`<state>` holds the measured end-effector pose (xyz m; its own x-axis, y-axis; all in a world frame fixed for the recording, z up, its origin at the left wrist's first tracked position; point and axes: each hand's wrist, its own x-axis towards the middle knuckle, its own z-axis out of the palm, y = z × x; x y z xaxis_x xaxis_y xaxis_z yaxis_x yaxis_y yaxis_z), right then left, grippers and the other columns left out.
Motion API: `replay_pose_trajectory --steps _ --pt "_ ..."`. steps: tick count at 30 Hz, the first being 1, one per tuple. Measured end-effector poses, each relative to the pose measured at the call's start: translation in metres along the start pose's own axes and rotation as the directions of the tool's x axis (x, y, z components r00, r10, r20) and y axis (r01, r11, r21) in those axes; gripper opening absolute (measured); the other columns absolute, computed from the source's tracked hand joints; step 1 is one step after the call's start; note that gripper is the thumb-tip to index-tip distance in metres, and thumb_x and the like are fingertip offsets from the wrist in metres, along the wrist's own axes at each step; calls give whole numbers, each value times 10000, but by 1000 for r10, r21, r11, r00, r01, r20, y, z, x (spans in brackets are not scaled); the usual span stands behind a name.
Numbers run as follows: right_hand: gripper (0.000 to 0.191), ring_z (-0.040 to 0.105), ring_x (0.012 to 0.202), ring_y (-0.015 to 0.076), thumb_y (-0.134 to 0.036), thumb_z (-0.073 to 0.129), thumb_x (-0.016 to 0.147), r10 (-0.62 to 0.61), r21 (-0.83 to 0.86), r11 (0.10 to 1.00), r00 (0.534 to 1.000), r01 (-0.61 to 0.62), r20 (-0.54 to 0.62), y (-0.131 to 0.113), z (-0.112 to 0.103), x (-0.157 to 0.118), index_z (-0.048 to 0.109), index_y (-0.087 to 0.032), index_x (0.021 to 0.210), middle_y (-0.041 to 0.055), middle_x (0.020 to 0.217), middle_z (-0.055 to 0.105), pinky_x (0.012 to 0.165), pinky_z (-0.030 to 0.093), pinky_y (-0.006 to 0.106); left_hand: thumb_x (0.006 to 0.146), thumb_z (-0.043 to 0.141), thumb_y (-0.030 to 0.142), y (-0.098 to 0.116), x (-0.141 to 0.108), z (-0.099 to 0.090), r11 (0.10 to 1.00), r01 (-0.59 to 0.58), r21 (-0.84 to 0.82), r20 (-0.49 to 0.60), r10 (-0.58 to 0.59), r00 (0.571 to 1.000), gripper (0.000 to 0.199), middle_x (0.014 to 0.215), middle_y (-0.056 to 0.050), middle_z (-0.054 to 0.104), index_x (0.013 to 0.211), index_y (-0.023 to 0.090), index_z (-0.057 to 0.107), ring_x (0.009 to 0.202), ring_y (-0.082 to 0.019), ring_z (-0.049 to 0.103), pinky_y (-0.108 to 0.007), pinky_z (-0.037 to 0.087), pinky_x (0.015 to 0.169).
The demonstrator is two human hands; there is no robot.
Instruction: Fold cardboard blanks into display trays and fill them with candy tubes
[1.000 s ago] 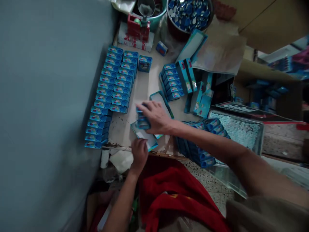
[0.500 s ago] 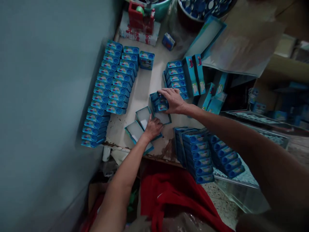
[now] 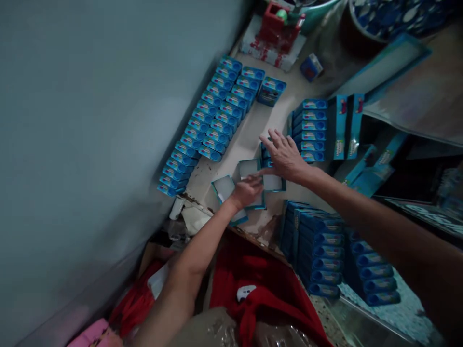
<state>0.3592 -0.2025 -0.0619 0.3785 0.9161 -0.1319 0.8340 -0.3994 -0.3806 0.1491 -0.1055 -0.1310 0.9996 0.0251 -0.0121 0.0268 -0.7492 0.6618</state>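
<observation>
My right hand [image 3: 285, 156], fingers spread and holding nothing, is over a tray-like blue carton [image 3: 274, 182] with small blue boxes at its far end. My left hand [image 3: 249, 190] is beside that carton, over an open white-lined carton [image 3: 249, 167]; its fingers are blurred, so its grip cannot be made out. Another open carton [image 3: 224, 186] lies to the left, partly under my left wrist. Long rows of small blue boxes [image 3: 211, 111] stand along the wall, with a single box [image 3: 272, 90] at their far right end.
A filled carton [image 3: 314, 129] and upright blue cartons [image 3: 340, 127] stand right of my hands. Nearer are stacked packs [image 3: 327, 250] at the table edge. Farther back are a red tape dispenser [image 3: 277, 29], a small box [image 3: 311, 67] and a bowl of blue pieces [image 3: 394, 17].
My right hand has let go of the small boxes in the carton and opened. My left hand has moved slightly toward that carton. The camera view has turned and shifted left.
</observation>
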Motion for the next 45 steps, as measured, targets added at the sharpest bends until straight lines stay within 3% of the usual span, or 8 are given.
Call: replay_pose_trajectory --steps 5,8,17,23,28,32,37,45 --pt "858 444 1534 396 -397 757 928 3 220 975 993 25 -122 -77 39 40 414 -100 1656 277 1642 452 1257 407 582 1112 442 308 -55 -23 -106 905 401 139 -470 -296 831 399 1464 -163 707 1379 187 712 1514 -301 551 -578 337 1336" --pt "1111 384 1574 414 -444 887 789 153 283 953 980 -111 -130 -109 80 74 344 -40 1670 316 1661 387 1282 390 565 1099 464 322 -89 2 -147 906 365 214 -369 -271 889 480 1670 -144 539 1544 202 596 1660 -338 339 -659 172 1376" --pt "881 342 1559 398 -347 639 934 420 165 902 899 -399 -124 -159 98 109 298 -90 1705 271 1703 341 1251 338 595 1103 455 332 -137 9 -142 967 164 196 -176 -130 976 464 1642 -151 571 1504 169 621 1668 -328 325 -677 94 1379" --pt "765 403 1465 384 -301 589 978 359 45 933 929 -356 -87 -170 77 134 347 -102 1676 248 1614 435 1234 288 570 1103 417 279 -136 -6 -147 982 92 168 -356 -26 934 416 1491 -152 691 1398 166 687 1628 -306 395 -611 234 1372" --pt "1017 406 1421 424 -365 810 787 199 53 979 978 -196 -65 -156 42 87 368 -54 1649 265 1563 458 1201 324 554 1078 514 228 -73 -85 -108 976 76 205 -515 41 856 276 1177 -141 777 1219 190 748 1231 -278 688 -484 530 1125" --pt "1085 446 1371 423 -470 813 760 -83 88 992 992 91 -96 -118 0 -12 348 -134 1681 227 1512 498 1177 376 589 1074 512 211 -25 -122 -44 995 42 95 -375 -3 927 251 1044 -114 770 1133 201 756 1039 -253 713 -426 584 978" --pt "1131 508 1299 437 -544 839 709 -155 43 987 988 154 7 -34 -27 -99 406 -89 1648 257 1457 530 1157 423 632 1027 638 291 18 -85 12 970 112 -215 -331 -180 926 522 1311 -160 716 1526 170 547 1097 -261 729 -444 606 1039" --pt "855 501 1389 444 -614 662 920 -283 -70 955 957 288 71 32 -7 -102 527 -169 1637 238 1468 568 1187 420 636 1020 634 358 48 -1 76 947 198 -254 -298 -272 915 761 1556 -230 583 1681 142 323 1437 -350 590 -533 504 1228"
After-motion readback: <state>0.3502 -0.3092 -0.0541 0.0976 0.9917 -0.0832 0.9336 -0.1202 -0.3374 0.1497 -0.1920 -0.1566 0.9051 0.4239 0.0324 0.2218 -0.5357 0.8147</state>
